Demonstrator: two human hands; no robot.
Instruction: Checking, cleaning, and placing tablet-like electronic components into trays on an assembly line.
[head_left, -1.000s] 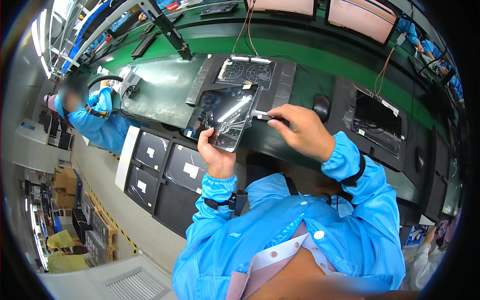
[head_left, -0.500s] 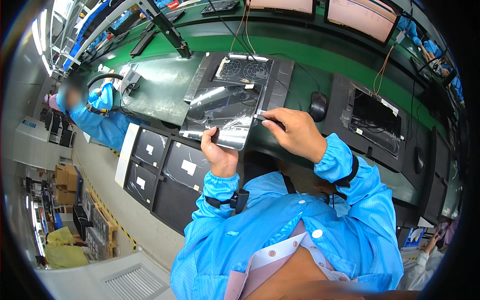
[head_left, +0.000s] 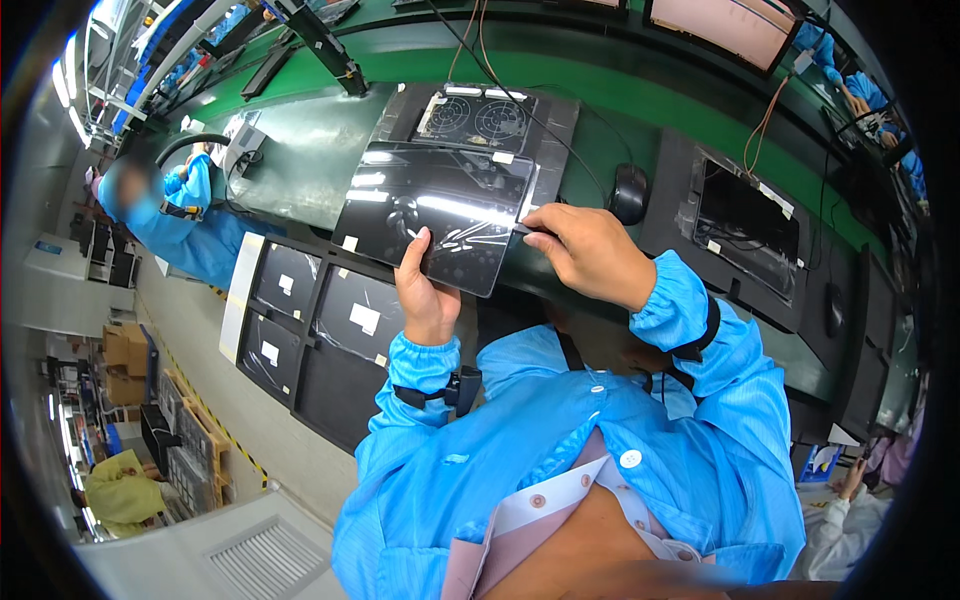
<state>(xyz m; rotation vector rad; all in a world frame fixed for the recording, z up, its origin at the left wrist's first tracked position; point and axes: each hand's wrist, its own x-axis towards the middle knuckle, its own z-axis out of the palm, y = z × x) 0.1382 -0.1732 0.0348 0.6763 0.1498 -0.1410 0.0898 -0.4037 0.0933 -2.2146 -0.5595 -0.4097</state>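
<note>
A glossy black tablet (head_left: 430,205) is tilted in front of me, with film and light reflections on its screen and small white labels at its edges. My left hand (head_left: 429,305) grips its near edge, thumb on the screen and the other fingers hidden beneath. At the tablet's right edge, my right hand (head_left: 590,252) pinches a small dark plug-like piece (head_left: 522,228) between thumb and forefinger. The piece meets the tablet's edge; whether it sits inside a port I cannot tell. Behind the tablet lies a dark panel with two round target patterns (head_left: 475,118) on a black pad (head_left: 555,125).
Below left is a black divided tray (head_left: 303,340) with film-covered panels. To the right are a mouse (head_left: 629,193) and another tablet (head_left: 745,225) on a black pad. A thin black cable (head_left: 545,145) hangs across the bench. A co-worker (head_left: 185,235) sits at far left.
The tablet has turned and shifted slightly left, showing its screen more flatly. My left hand has moved a little left with it. My right hand stays at the tablet's right edge.
</note>
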